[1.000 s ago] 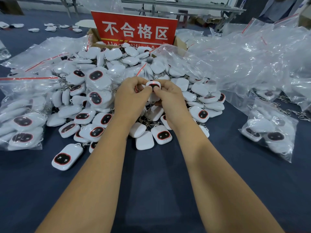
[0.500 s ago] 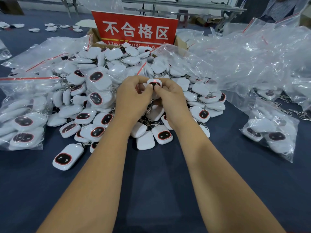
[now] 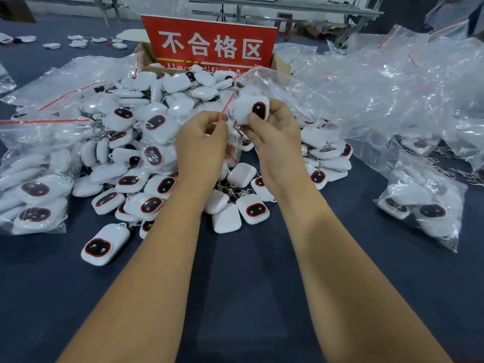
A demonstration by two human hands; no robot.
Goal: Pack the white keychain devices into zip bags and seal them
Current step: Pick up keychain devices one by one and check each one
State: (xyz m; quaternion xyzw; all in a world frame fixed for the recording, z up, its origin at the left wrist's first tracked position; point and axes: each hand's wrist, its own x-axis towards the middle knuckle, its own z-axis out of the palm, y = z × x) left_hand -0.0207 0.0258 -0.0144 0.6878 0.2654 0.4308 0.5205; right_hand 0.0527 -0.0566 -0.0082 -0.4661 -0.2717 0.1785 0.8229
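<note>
Both hands are up over the pile (image 3: 146,153) of devices at twelve o'clock on the counter (image 3: 235,284). The right hand (image 3: 275,137) pinches a device (image 3: 250,110), dark window showing. The left hand (image 3: 201,142) pinches the red-striped mouth of a bag (image 3: 230,132) just beside it. Filled bags (image 3: 34,189) lie at nine o'clock.

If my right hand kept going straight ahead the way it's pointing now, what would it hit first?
Probably the clear zip bag just beyond the white keychain device that the right hand holds, and behind that the red sign. Depth is hard to judge in this view.
</note>
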